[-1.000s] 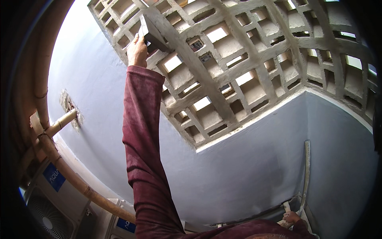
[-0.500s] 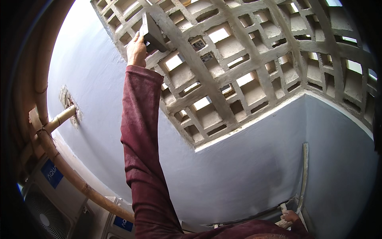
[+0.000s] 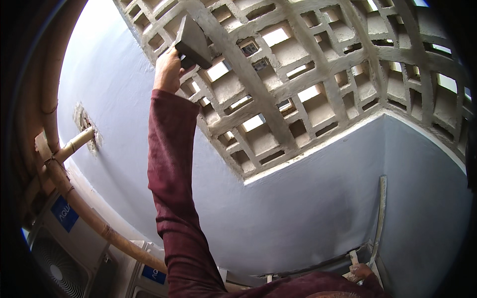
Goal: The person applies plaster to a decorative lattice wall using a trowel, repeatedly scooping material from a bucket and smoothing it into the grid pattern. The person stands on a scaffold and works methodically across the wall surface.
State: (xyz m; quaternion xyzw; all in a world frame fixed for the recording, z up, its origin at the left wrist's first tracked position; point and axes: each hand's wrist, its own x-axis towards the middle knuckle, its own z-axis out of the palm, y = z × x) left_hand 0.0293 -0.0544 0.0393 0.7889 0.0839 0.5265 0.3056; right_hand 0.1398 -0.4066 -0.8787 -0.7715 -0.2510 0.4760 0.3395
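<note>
High up at the left edge of a grey concrete lattice [image 3: 278, 99], my left hand [image 3: 168, 70] is closed around the dark handle of a plastering float [image 3: 193, 40]. The float's flat grey plate is tilted and overlaps the lattice blocks. Whether it touches them, I cannot tell. My left arm reaches up in a maroon sleeve. Low at the right, my right hand [image 3: 361, 272] is closed on a pale wooden piece [image 3: 354, 258] near the wall's corner. Part of that hand is hidden behind my sleeve.
Smooth grey-blue walls [image 3: 298, 213] meet in a corner at the right. A bamboo pole [image 3: 114, 238] crosses the lower left, and a shorter one [image 3: 77, 144] enters a rough hole in the wall. Air-conditioner outdoor units [image 3: 59, 258] stand below. A thin pale strip [image 3: 381, 208] runs up the corner.
My left hand has shifted slightly left and down. The float has turned, so more of its flat plate shows. My right hand stays almost in place.
</note>
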